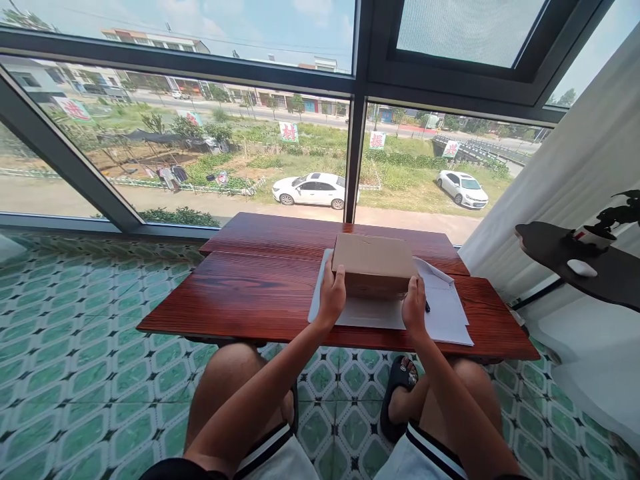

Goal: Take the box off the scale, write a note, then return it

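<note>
A closed brown cardboard box (374,256) is between my two hands, over the middle of the table. My left hand (332,295) presses against its left side near the front corner, thumb at the front edge. On the opposite side, my right hand (414,305) grips the right front corner. Whether the box rests on the surface or is slightly raised, I cannot tell. Under it lies a pale grey flat sheet (367,315). White paper (447,320) spreads out to the right, with a dark pen (427,307) partly hidden beside my right hand.
The dark red wooden table (240,293) stands against tall windows. At the right, a dark shelf (610,270) carries a potted plant (595,235) and a white rounded object (582,268), near a white curtain (560,180). My knees are close to the table's front edge.
</note>
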Tool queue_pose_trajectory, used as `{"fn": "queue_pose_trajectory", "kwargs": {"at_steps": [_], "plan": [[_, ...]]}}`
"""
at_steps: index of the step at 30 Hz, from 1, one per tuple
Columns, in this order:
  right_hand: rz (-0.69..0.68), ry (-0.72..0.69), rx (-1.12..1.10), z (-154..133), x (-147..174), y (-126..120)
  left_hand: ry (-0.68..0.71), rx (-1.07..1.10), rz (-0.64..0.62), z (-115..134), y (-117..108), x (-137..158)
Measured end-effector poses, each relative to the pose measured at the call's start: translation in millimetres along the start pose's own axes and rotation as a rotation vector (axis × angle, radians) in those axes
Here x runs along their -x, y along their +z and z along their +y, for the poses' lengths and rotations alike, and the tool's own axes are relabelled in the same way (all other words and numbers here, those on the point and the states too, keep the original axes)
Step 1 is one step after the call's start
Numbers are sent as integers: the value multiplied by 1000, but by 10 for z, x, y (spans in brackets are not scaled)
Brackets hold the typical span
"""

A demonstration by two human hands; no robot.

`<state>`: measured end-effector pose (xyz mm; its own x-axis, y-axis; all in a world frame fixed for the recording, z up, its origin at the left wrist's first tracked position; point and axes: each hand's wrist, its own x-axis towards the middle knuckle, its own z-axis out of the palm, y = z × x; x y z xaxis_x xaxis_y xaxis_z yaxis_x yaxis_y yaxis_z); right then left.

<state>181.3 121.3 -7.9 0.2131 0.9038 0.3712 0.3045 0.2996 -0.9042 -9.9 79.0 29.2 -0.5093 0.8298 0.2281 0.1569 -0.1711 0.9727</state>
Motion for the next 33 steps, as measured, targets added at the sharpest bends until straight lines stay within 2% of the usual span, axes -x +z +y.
{"fn": "queue_pose_trajectory", "kwargs": {"at_steps": [10,18,24,33], "plan": [[-4,1,6,-187,13,55,11,5,37,100,-110,-36],[-74,-46,-10,-370,2,227,41,33,97,170,-305,-134],[-111,-61,-10,-606,4,501,48,53,175,252,-576,-225],[-170,-73,-118,-875,138,1106,81,55,347,276,-1098,-451]]}}
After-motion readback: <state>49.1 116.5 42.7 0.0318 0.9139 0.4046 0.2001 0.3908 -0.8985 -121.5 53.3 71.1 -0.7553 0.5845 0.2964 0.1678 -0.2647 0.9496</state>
